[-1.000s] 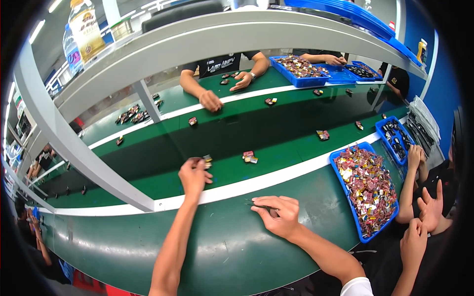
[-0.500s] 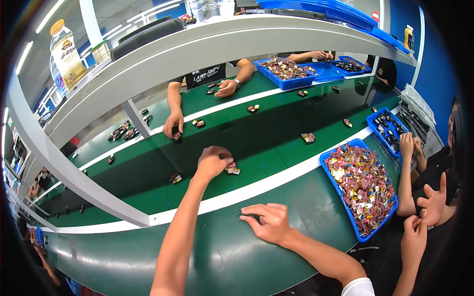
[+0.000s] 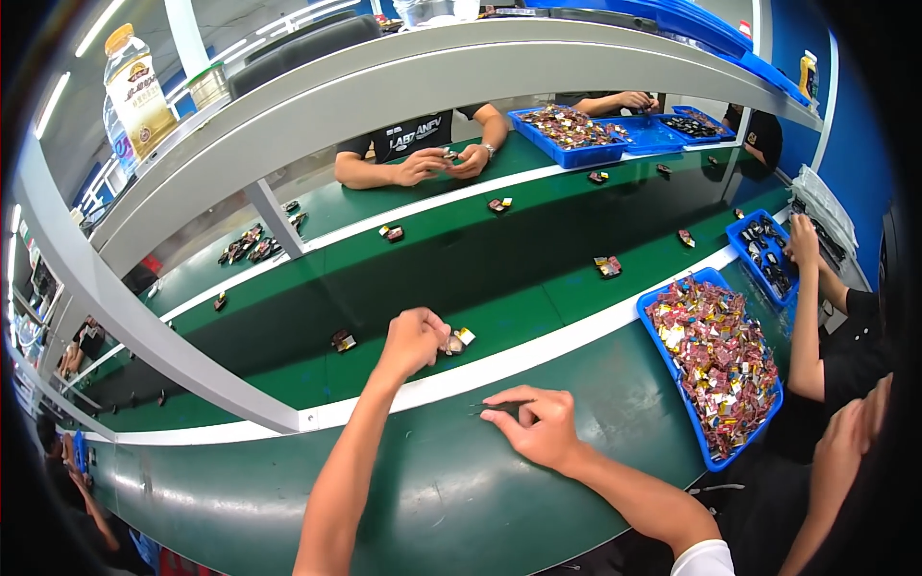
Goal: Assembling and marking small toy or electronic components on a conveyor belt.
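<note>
1. Green belt (image 3: 509, 259): parts sit well apart, leaving finger room around each. No need to snatch.
2. Green worktop (image 3: 413, 480): nearer the person, past the white rail. I'd steady the right wrist here.
3. Blue tray (image 3: 663, 357): heaped, right of both hands. Keep the right elbow clear of its rim.
4. Left hand (image 3: 413, 344): over the belt's near side, fingers curled, tips at 1 part. Can't tell if it's gripped.
5. Right hand (image 3: 536, 429): thumb and index slightly parted around a thin dark tool (image 3: 478, 413), probably tweezers. Keep points off the left fingers.
6. Small part (image 3: 465, 337): on belt, at left fingertips. Pinch body sides; spare the pale-yellow end.
</note>
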Demonstrator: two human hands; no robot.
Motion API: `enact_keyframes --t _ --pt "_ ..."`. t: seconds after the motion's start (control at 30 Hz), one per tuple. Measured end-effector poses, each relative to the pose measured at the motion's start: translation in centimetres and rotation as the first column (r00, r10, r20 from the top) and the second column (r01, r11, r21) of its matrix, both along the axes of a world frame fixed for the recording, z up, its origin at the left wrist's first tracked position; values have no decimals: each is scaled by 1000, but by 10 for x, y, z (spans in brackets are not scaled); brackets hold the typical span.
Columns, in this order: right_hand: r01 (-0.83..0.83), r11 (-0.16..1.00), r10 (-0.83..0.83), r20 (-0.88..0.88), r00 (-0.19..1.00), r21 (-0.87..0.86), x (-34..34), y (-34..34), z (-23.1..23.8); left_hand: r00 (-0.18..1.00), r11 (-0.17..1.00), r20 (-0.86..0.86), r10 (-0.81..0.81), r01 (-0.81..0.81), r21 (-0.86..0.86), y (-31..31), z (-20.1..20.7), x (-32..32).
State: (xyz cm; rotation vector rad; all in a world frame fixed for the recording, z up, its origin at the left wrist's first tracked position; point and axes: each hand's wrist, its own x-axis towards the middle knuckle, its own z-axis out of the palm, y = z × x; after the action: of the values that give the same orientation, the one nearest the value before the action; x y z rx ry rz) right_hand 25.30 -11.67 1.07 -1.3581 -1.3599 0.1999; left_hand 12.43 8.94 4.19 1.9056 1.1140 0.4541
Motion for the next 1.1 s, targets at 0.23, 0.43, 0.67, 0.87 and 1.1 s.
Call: enact_keyframes --t 0.23,0.43,0.67,0.87,1.1 --pt "-219 973 140 -580 802 -69 -4 2 6 842 931 475 256 -82 -356 -82 -17 -39" --pt "-198 979 125 -603 788 -56 0 -1 -2 748 911 578 326 -85 -403 -112 -33 -28" --pt "-67 996 37 -393 919 -62 -3 -1 2 762 940 586 276 -88 -329 -117 -34 -30" --pt "-14 998 -4 -276 961 -66 -2 0 1 762 943 588 272 -89 -321 -119 -32 -29" --pt "3 996 -27 -267 963 -89 1 -1 -3 763 946 593 258 -74 -315 -121 -35 -26"
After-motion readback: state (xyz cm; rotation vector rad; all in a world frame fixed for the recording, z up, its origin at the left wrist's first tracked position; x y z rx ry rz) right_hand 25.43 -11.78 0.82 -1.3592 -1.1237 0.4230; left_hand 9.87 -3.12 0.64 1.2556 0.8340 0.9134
